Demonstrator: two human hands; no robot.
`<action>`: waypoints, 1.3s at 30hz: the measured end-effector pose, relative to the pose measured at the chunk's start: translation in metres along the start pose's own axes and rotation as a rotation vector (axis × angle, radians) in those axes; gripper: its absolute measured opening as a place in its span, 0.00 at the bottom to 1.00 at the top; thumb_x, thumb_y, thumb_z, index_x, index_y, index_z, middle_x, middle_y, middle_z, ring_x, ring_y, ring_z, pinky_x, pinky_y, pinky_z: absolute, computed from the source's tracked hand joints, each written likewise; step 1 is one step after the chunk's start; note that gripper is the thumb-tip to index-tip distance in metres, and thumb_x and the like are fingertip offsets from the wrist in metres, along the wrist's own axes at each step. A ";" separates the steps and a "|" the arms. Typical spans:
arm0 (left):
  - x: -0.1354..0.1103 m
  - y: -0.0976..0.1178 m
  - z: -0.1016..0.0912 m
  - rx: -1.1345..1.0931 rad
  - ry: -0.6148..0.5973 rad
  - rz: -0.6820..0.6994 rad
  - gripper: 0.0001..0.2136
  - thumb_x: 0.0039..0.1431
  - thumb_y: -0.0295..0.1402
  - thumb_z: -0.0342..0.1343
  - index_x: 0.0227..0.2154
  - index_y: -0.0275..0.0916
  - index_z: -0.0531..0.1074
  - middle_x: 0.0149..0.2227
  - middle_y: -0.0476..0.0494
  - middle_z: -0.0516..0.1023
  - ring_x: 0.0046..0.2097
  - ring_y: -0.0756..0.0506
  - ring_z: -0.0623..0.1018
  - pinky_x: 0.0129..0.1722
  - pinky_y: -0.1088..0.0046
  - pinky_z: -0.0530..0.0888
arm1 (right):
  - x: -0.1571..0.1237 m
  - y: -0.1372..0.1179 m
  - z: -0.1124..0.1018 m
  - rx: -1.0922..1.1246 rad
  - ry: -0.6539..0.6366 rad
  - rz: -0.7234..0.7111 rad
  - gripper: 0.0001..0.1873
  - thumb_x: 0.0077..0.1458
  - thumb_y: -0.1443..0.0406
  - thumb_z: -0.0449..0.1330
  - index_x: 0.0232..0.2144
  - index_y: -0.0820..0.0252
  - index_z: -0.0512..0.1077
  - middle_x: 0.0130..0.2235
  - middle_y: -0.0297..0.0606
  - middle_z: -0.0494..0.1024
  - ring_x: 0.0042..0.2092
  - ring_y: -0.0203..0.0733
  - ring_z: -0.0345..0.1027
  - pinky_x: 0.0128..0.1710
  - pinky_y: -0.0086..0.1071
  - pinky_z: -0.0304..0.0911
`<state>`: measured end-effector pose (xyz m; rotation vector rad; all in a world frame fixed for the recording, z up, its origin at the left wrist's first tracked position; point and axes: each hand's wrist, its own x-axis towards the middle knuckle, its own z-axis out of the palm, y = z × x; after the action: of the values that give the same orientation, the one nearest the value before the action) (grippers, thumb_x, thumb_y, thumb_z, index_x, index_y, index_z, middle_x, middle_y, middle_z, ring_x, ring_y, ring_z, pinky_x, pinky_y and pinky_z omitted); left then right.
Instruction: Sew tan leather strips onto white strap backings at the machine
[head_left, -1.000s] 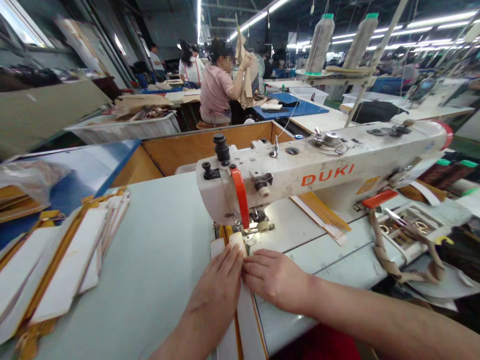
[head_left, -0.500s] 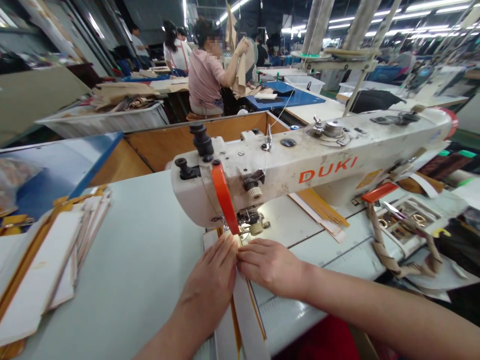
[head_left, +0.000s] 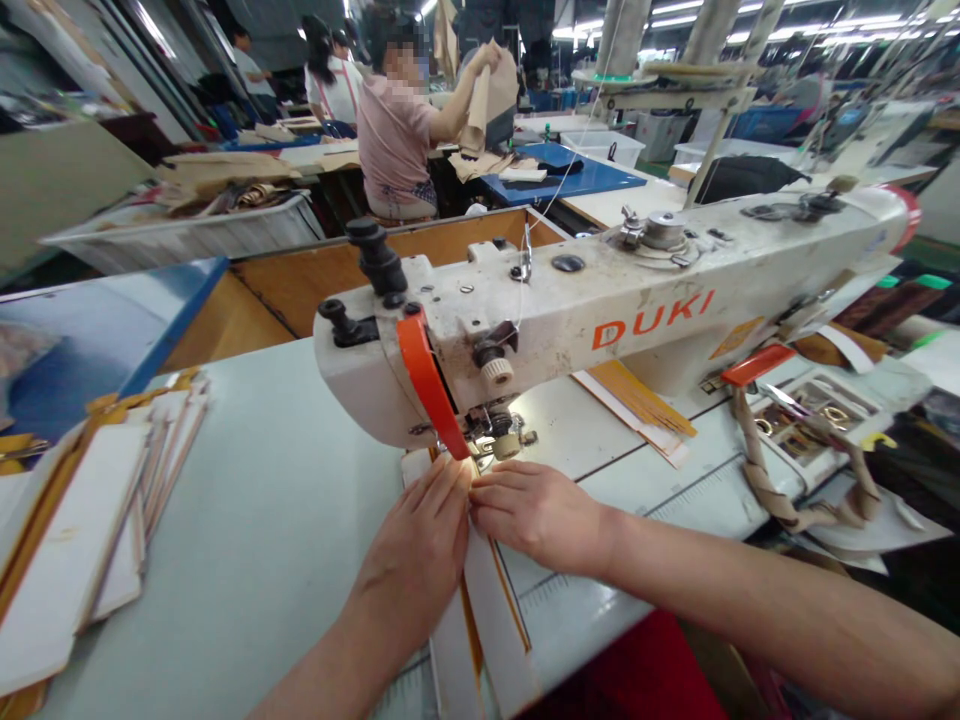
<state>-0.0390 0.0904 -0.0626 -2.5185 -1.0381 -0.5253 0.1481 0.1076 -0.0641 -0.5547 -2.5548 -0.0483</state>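
Observation:
My left hand (head_left: pixel 421 545) lies flat, fingers stretched out, on a long white strip with a tan edge (head_left: pixel 480 640) that runs from the table's front edge up to the needle. My right hand (head_left: pixel 534 512) rests beside it, fingers flat and pressing the same strip just in front of the presser foot (head_left: pixel 501 443). Both fingertips meet under the head of the white DUKI sewing machine (head_left: pixel 645 300), in the pool of its lamp light.
A stack of similar white and tan strips (head_left: pixel 90 510) lies at the left. Tan strips (head_left: pixel 637 400) sit behind the machine arm, and a parts tray (head_left: pixel 817 420) with a webbing strap is at the right. A person in pink (head_left: pixel 394 140) works at a far table.
The view has dipped and drawn closer to the machine. Both hands have slid forward along the strip, up to the presser foot.

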 end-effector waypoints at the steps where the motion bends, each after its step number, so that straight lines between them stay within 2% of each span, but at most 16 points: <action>1: 0.000 0.000 0.000 0.000 -0.002 -0.001 0.16 0.64 0.23 0.38 0.46 0.23 0.69 0.45 0.29 0.77 0.49 0.38 0.76 0.47 0.62 0.75 | 0.000 0.000 0.001 0.001 -0.007 -0.001 0.11 0.63 0.70 0.52 0.30 0.65 0.72 0.39 0.41 0.78 0.45 0.42 0.71 0.49 0.35 0.66; 6: -0.001 0.002 0.001 -0.026 -0.022 0.006 0.17 0.63 0.23 0.38 0.48 0.22 0.68 0.48 0.27 0.75 0.52 0.38 0.74 0.50 0.61 0.74 | -0.001 0.002 0.002 0.004 -0.063 0.005 0.09 0.63 0.69 0.53 0.34 0.66 0.73 0.41 0.42 0.79 0.46 0.43 0.70 0.51 0.36 0.65; 11: -0.021 0.019 -0.008 -0.072 -0.038 -0.137 0.18 0.64 0.27 0.40 0.53 0.26 0.66 0.54 0.27 0.72 0.55 0.38 0.72 0.50 0.56 0.74 | -0.012 -0.012 -0.010 -0.001 -0.121 0.099 0.11 0.64 0.68 0.52 0.45 0.67 0.71 0.49 0.45 0.76 0.50 0.43 0.68 0.54 0.37 0.62; 15: -0.043 0.043 -0.030 -0.187 0.011 -0.028 0.15 0.64 0.27 0.45 0.50 0.29 0.69 0.52 0.31 0.74 0.54 0.41 0.73 0.51 0.63 0.74 | -0.035 -0.036 -0.024 0.077 -0.106 0.194 0.15 0.65 0.68 0.50 0.51 0.67 0.68 0.52 0.47 0.74 0.54 0.43 0.65 0.55 0.38 0.61; 18: -0.051 0.055 -0.046 -0.294 0.007 0.065 0.13 0.64 0.29 0.47 0.47 0.33 0.72 0.49 0.36 0.77 0.53 0.43 0.75 0.50 0.69 0.74 | -0.052 -0.050 -0.028 0.171 -0.048 0.250 0.14 0.63 0.68 0.50 0.48 0.66 0.69 0.49 0.46 0.75 0.53 0.42 0.65 0.54 0.38 0.62; 21: -0.052 0.059 -0.053 -0.318 0.023 0.098 0.12 0.63 0.29 0.49 0.44 0.34 0.74 0.46 0.37 0.79 0.51 0.43 0.76 0.49 0.70 0.75 | -0.061 -0.058 -0.030 0.221 0.031 0.240 0.12 0.61 0.70 0.50 0.43 0.66 0.71 0.43 0.46 0.77 0.49 0.43 0.67 0.52 0.38 0.64; 24: -0.055 0.059 -0.052 -0.290 0.060 0.137 0.12 0.63 0.24 0.47 0.41 0.34 0.75 0.44 0.38 0.80 0.51 0.44 0.77 0.48 0.71 0.75 | -0.064 -0.060 -0.032 0.251 0.052 0.203 0.11 0.61 0.70 0.50 0.41 0.65 0.72 0.40 0.45 0.77 0.47 0.43 0.67 0.50 0.38 0.65; 28: -0.061 0.060 -0.048 -0.256 0.045 0.208 0.16 0.62 0.21 0.42 0.42 0.35 0.75 0.44 0.39 0.80 0.50 0.44 0.77 0.47 0.71 0.76 | -0.065 -0.060 -0.035 0.286 0.023 0.151 0.11 0.59 0.70 0.51 0.40 0.67 0.72 0.40 0.46 0.75 0.47 0.45 0.67 0.50 0.38 0.65; 33: -0.062 0.063 -0.047 -0.247 0.090 0.184 0.17 0.62 0.20 0.40 0.41 0.34 0.75 0.42 0.40 0.81 0.48 0.44 0.78 0.47 0.70 0.76 | -0.067 -0.058 -0.034 0.301 -0.013 0.115 0.11 0.60 0.68 0.50 0.40 0.67 0.72 0.40 0.47 0.75 0.48 0.45 0.66 0.50 0.39 0.65; 39: -0.064 0.065 -0.045 -0.246 0.058 0.193 0.18 0.63 0.20 0.39 0.43 0.34 0.75 0.44 0.40 0.80 0.49 0.44 0.77 0.48 0.70 0.75 | -0.068 -0.057 -0.034 0.286 -0.015 0.108 0.11 0.60 0.68 0.50 0.40 0.65 0.71 0.40 0.46 0.75 0.48 0.45 0.66 0.49 0.39 0.65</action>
<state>-0.0433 -0.0109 -0.0659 -2.7610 -0.7381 -0.7008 0.1947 0.0250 -0.0647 -0.5795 -2.4818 0.3546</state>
